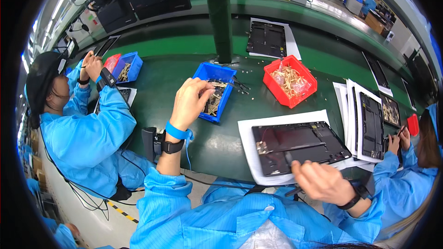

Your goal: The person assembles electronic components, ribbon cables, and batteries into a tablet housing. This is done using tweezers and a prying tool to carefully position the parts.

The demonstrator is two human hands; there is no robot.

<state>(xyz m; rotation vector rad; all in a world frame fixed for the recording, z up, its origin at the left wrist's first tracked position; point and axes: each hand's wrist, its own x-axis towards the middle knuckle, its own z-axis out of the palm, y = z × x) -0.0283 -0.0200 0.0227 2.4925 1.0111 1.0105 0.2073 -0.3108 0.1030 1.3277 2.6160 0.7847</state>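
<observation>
blue bin (209, 118) below narrowed left hand (190, 100); black panel (300, 138) below right hand (321, 183); both holds unclear.

Your right hand (323, 182), lower right of the frame, is blurred; what its fingers hold is unclear. Your left hand (188, 101), near centre, hides part of the blue bin (216, 72). The right rim cuts off a co-worker (408, 189).

An electronics assembly workshop: workers (99, 117) in blue smocks (83, 138) line a green bench (214, 145) holding parts bins (277, 94) and device panels (302, 139).
</observation>
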